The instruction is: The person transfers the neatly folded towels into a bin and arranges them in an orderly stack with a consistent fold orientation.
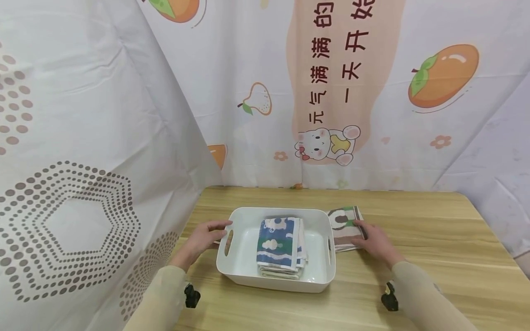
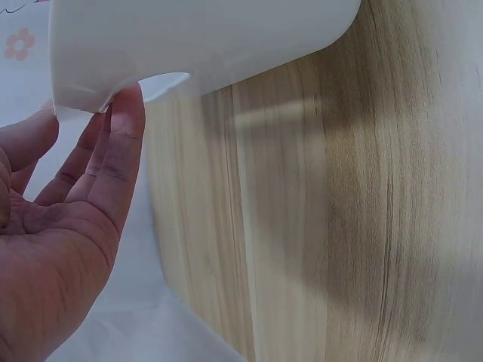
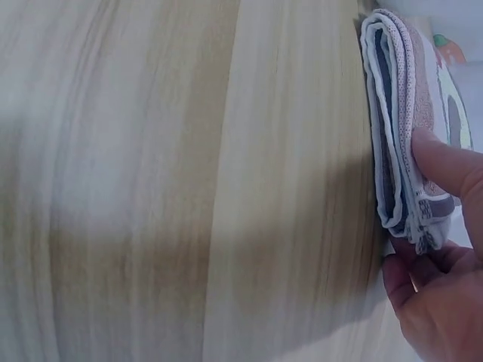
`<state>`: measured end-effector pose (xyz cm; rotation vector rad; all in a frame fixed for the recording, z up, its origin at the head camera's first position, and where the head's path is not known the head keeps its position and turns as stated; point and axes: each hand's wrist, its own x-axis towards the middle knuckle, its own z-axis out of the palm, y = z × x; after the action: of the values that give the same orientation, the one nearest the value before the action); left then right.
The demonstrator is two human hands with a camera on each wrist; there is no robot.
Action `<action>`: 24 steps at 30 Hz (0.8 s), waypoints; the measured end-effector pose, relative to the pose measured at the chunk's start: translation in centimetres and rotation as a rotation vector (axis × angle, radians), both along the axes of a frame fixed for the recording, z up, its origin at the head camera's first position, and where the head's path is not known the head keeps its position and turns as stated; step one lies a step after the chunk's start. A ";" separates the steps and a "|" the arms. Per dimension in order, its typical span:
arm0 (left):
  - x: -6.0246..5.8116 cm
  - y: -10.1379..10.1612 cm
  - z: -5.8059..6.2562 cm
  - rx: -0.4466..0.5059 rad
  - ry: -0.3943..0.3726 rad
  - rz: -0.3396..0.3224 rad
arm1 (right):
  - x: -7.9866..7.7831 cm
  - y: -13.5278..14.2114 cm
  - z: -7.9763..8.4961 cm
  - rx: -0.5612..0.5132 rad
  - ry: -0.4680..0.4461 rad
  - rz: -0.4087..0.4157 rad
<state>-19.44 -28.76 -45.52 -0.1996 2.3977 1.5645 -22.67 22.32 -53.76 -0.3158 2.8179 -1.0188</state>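
A white plastic basket (image 1: pixel 273 284) with handle slots stands on the table, a folded blue, green and white towel (image 1: pixel 276 243) on a small stack inside it. At the basket's left end, my left hand (image 1: pixel 205 239) pinches the rim by the slot; the left wrist view shows thumb and fingers on either side of the white wall (image 2: pixel 189 38). To the right of the basket lies a second folded towel (image 1: pixel 342 225), brown, green and white. My right hand (image 1: pixel 376 243) grips its right edge, thumb on top and fingers (image 3: pixel 400 283) tucked at the underside.
The wooden table (image 1: pixel 434 239) extends to the right and in front of the basket. A printed curtain (image 1: pixel 248 138) hangs along its back edge, and a white dotted sheet (image 1: pixel 103 115) rises on the left. Dark wrist mounts (image 1: pixel 192 295) sit at both sleeves.
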 end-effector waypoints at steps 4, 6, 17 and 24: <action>0.1 0.1 0.1 -0.009 0.002 -0.007 | 0.1 0.0 0.0 -0.032 -0.015 -0.022; 0.1 0.1 0.2 -0.009 -0.003 -0.001 | 0.2 0.0 0.0 -0.048 -0.036 -0.036; 0.1 0.0 0.1 -0.005 0.007 -0.003 | 1.3 0.3 0.4 -0.110 -0.115 -0.086; 0.1 0.0 0.1 -0.005 0.009 -0.008 | 1.8 0.9 0.4 -0.090 -0.123 -0.125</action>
<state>-19.35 -28.75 -45.46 -0.1846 2.4066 1.5589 -20.84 23.22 -53.34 -0.0831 2.7153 -1.1506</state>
